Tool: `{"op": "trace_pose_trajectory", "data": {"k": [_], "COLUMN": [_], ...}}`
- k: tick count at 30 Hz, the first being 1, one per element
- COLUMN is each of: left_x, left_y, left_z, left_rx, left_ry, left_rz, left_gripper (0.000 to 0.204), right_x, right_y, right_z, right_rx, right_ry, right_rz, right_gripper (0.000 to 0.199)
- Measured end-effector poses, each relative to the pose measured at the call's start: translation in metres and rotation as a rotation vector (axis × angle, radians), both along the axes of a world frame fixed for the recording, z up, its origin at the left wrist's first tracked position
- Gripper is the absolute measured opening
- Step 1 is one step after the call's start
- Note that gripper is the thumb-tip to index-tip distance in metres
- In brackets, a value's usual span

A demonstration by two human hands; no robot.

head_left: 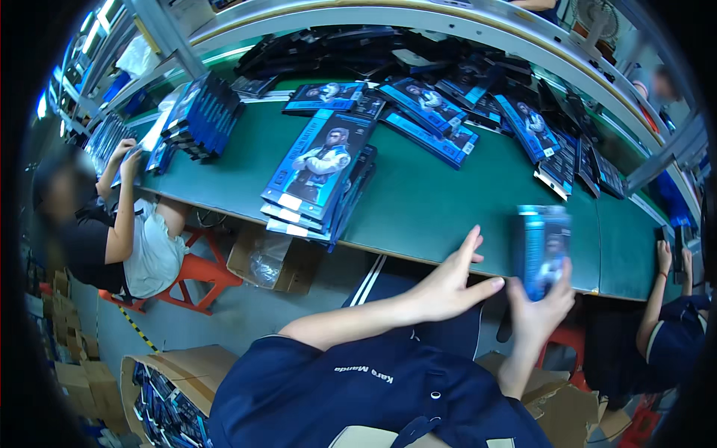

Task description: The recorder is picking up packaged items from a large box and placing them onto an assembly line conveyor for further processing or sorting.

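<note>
My right hand [539,310] grips the lower end of a slim blue and black box [541,243], held upright over the table's front edge. A printed figure shows on the box's face, slightly smeared by motion. To its left, my left hand [457,282] is empty, its fingers stretched apart and its palm turned toward the box without touching it. A stack of similar boxes [317,160] lies at the table's front edge, left of my hands. Farther back, more loose boxes [429,108] lie on the green tabletop [418,187].
A dark heap of boxes [314,60] lines the far side beneath a white shelf rail. A tall box stack [202,116] stands at left near a seated person [97,231]. Another person's hands [674,257] work at right. Cardboard cartons [202,358] stand below the table.
</note>
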State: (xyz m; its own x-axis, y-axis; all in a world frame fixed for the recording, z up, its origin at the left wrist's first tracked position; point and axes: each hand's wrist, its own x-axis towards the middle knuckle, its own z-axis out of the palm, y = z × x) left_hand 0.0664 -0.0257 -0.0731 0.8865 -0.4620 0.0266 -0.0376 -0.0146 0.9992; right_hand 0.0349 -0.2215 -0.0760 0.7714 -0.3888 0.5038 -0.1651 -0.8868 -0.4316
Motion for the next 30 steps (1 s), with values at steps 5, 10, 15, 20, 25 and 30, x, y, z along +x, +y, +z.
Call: {"op": "trace_pose_trajectory", "data": {"k": [5,10,15,20,25,30], "left_x": [0.004,0.030,0.072,0.059,0.056,0.083], "left_y": [0.023,0.129,0.243,0.242,0.282,0.349], "left_z": [0.025,0.120,0.104,0.096,0.094,0.098], "left_rx": [0.097,-0.007,1.095,0.668,0.681,1.283], "left_ry": [-0.450,-0.517,-0.408,-0.210,-0.229,-0.306], "left_rz": [0.434,0.552,0.488,0.503,0.648,0.799], "left_gripper": [0.095,0.084,0.074,0.070,0.073,0.062], "right_x": [0.000,0.029,0.087,0.107,0.109,0.136], "right_y": [0.074,0.092,0.156,0.218,0.279,0.356], "right_z": [0.024,0.033,0.004,0.001,-0.006,-0.006], "right_rx": [0.389,1.293,0.320,-0.042,-0.068,-0.129], "right_ry": [0.055,0.193,0.280,0.282,0.121,0.062], "right_rz": [0.718,1.115,1.286,1.317,1.295,1.251], "right_gripper": [0.097,0.074,0.063,0.069,0.065,0.052]}}
